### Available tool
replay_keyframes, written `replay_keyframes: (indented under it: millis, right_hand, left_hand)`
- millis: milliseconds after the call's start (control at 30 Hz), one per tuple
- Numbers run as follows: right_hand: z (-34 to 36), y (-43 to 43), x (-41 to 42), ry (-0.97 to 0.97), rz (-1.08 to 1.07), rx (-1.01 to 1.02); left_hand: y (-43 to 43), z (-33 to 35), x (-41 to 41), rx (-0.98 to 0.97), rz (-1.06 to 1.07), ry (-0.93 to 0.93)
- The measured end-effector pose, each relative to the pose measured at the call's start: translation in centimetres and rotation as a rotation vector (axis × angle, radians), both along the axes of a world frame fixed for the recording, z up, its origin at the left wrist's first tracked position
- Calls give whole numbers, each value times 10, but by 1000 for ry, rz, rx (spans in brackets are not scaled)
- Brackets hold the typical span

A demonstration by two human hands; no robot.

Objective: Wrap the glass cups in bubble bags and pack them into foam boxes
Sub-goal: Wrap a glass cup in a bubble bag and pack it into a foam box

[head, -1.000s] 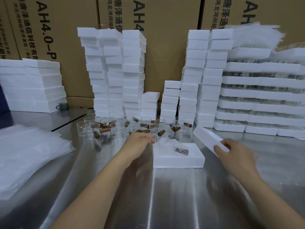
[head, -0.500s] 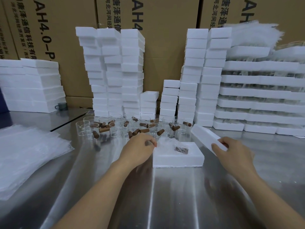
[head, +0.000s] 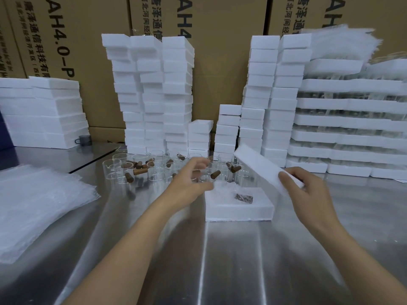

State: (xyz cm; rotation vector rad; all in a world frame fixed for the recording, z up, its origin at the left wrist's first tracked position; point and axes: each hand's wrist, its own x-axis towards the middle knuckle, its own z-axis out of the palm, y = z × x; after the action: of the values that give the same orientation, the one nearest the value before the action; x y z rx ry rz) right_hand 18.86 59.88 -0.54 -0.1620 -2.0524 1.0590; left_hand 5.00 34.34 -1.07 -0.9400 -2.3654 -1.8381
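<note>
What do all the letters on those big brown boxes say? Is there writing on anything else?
"AH4.0-P", cut off below: left cardboard box.
"泽通信科技有", ends cut off: same box.
"唐泽通信" and "AH4", the rest hidden by foam: middle cardboard box.
"唐泽通" and "AH", tops cut off: right cardboard box.
Smaller Chinese print beside these: too blurred to read.
Foam boxes, bubble bags, glass cups: no writing visible.

My left hand [head: 189, 180] hovers, forearm stretched forward, fingers loosely bent, blurred. My right hand [head: 308, 190] forward too, fingers curled round near end of tilted foam lid [head: 256, 165].
</note>
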Motion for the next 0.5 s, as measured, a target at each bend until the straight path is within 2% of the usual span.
replay_keyframes:
  millis: [167,300,433,500]
  right_hand:
    - [13,-11,4,74,309,-261]
    - [19,-10,6,31,387,-461]
    - [23,-9,5,-32,508,-690]
    - [20,-7,2,-29,501,-725]
  left_hand:
    - [4,24,19,165,-248,-60]
    - [2,27,21,344,-201,-67]
    - [-1,26,18,263,-150,-161]
    - [3,21,15,268,-70,-236]
